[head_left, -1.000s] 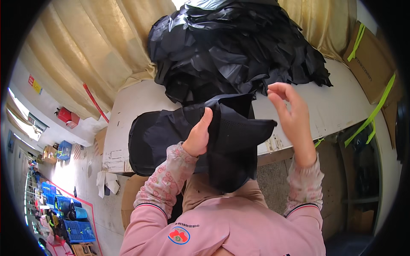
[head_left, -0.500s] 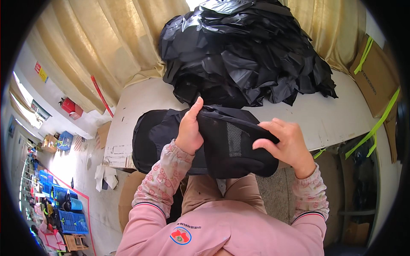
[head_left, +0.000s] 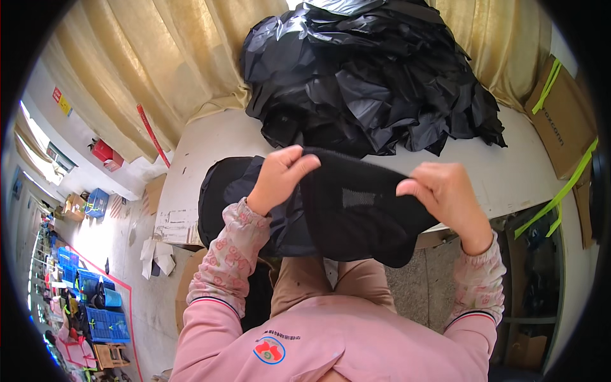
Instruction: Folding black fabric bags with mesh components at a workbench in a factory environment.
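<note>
A black fabric piece (head_left: pixel 347 229) with a small grey mesh patch (head_left: pixel 358 198) is held up over the table's near edge. My left hand (head_left: pixel 278 178) pinches its upper left edge between thumb and fingers. At its right corner, my right hand (head_left: pixel 449 196) grips the edge the same way, so the top edge runs taut between both hands. Under and left of it lies another black padded-looking piece (head_left: pixel 219 191) with thin dark cloth over part of it. What exactly these pieces are, I cannot tell.
A large heap of black, partly shiny sheet-like pieces (head_left: pixel 382 89) covers the back of the white table (head_left: pixel 191 143). Cardboard (head_left: pixel 557 127) with yellow-green straps stands at the right. Beige curtains (head_left: pixel 159 63) hang behind. Blue crates (head_left: pixel 108 325) sit on the floor far left.
The fabric's upper edge, folded over before, is now stretched between my hands. My right hand has moved right and closed on its corner; my left hand has shifted slightly left.
</note>
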Available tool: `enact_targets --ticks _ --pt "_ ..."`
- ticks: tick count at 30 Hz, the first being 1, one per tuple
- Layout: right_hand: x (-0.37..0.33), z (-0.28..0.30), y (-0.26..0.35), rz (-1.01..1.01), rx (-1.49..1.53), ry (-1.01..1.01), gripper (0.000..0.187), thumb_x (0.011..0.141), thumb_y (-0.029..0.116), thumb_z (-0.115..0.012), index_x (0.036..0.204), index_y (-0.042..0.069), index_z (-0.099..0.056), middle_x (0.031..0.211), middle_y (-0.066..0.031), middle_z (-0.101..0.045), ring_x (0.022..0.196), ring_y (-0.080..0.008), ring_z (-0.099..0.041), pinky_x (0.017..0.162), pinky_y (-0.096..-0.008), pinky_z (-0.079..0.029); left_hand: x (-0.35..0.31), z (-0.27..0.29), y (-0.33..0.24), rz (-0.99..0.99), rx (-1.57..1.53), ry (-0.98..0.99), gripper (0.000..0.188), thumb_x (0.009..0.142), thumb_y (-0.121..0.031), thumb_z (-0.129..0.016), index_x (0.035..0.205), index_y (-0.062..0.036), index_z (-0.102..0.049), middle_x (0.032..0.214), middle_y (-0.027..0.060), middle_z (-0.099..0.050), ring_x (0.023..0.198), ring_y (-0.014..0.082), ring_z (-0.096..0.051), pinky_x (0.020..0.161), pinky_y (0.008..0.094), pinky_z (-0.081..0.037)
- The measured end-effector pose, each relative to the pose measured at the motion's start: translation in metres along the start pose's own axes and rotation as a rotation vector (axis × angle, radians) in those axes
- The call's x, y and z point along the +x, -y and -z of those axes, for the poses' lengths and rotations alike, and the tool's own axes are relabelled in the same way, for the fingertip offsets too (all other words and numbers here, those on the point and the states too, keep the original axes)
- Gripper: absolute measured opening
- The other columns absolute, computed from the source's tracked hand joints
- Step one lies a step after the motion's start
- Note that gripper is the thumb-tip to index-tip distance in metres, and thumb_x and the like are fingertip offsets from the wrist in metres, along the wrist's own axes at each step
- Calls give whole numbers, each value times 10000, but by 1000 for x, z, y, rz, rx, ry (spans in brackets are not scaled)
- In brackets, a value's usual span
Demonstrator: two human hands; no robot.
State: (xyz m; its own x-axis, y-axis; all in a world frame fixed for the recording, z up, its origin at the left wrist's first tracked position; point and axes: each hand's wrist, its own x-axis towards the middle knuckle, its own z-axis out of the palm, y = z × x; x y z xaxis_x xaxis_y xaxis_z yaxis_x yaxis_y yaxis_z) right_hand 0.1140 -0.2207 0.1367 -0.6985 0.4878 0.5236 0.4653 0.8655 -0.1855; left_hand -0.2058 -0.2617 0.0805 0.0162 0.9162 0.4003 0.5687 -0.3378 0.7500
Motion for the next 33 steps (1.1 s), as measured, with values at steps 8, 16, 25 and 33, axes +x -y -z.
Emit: enact_targets --ticks 8,16,25,33 --pt "73 35 -2 -354 965 -263 255 932 229 -617 911 -18 -680 790 14 -652 754 -50 -590 684 -207 -470 -67 -29 80 404 -890 289 839 890 -663 -486 1481 -106 -279 1406 55 -451 1262 161 -457 1025 372 -381" --pt "107 32 19 -270 1285 -441 268 956 242 -601 1089 18 -662 943 -14 -689 809 -77 -652 707 -203 -513 -139 -121 83 607 -1531 478 884 834 -642 -571 1482 -108 -295 1465 64 -427 1314 255 -450 1071 440 -368" --pt "97 -46 12 -311 1007 -455 172 950 189 -601 951 19 -627 813 39 -604 764 -38 -530 685 -218 -437 -85 -107 20 774 -1742 78 512 957 -319 -560 1357 -14 -464 1379 112 -514 1281 262 -483 1131 430 -325" --pt "3 -211 -45 -598 429 25 243 915 225 -594 930 -16 -564 880 -281 -630 865 -466 -596 745 -477 -477 -96 -43 59 359 -1610 -78 445 931 -262 -576 1310 -36 -521 1333 95 -555 1225 266 -528 1071 419 -394"
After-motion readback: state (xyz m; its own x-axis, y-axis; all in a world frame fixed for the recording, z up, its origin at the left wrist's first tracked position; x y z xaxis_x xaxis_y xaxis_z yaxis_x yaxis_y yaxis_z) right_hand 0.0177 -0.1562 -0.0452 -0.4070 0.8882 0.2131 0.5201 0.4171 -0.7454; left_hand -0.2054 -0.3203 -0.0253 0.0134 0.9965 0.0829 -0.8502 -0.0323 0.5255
